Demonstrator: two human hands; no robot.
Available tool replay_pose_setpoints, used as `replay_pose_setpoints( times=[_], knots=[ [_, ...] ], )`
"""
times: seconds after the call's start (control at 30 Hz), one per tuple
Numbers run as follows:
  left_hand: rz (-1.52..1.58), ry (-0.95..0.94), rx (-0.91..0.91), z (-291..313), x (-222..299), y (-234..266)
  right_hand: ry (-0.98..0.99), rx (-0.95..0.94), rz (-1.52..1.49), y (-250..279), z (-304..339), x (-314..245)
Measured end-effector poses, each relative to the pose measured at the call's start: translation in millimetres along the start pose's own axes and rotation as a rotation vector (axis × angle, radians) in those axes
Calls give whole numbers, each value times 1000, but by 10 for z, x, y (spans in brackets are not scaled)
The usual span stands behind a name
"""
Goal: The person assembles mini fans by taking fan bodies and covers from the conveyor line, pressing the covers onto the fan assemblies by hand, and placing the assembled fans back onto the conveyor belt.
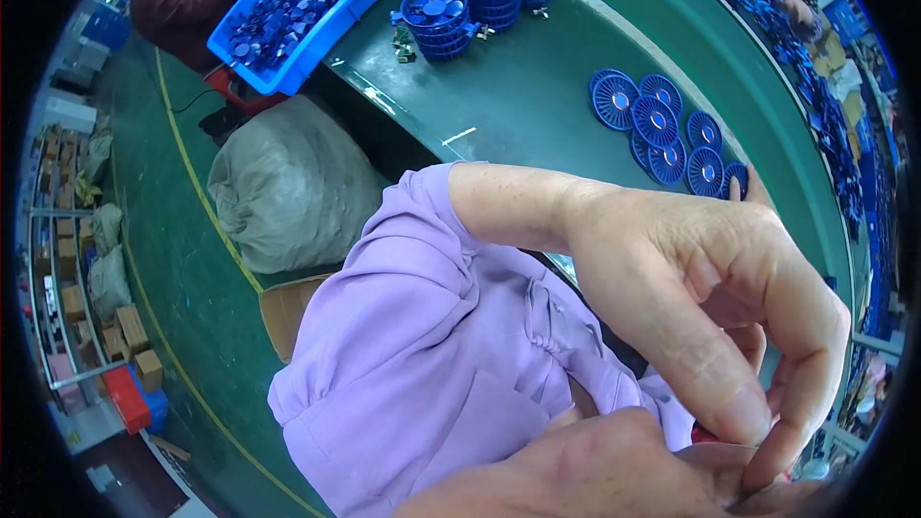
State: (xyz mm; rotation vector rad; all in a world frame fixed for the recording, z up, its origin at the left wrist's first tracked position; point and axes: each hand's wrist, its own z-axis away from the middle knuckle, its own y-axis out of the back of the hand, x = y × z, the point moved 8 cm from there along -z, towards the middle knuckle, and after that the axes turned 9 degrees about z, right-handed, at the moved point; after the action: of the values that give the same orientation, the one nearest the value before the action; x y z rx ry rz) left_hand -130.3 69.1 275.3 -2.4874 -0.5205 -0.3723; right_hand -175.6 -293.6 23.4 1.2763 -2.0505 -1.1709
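Overhead view of two bare hands meeting at the lower right. The left hand [686,240], reached from a lavender sleeve [384,326], arches with thumb and fingers curled downward; the right hand [604,470] enters along the lower edge beneath it. Their fingertips crowd together — whether anything is grasped between them cannot be told. A small red item [705,434] shows partly just beside the left thumb, its form hidden.

Beyond the left hand, a cluster of blue slotted discs [655,123] lies on the green tabletop [537,105], some overlapping. Fingertips [755,187] show at the nearest disc; whose they are cannot be told.

Farther back stand stacks of round blue baskets [489,10], the top ones holding small blue pieces, with little green parts [404,46] beside the front stack. To their left, a bright blue tray [278,82] is heaped with blue pieces — a co-worker in a dark red top [173,14] sits beyond it. A tied grey sack [288,182] stands below the tray.
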Motion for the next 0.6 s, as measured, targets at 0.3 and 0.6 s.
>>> replay_pose_setpoints(
  times=[0.3,0.6],
  knots=[
    [-73,-8,18,13,47,-93,-51,-65,63,-111,231,-15],
    [-120,-225,-163,60,223,-203,-55,-79,85,-68,257,-115]
  ],
)
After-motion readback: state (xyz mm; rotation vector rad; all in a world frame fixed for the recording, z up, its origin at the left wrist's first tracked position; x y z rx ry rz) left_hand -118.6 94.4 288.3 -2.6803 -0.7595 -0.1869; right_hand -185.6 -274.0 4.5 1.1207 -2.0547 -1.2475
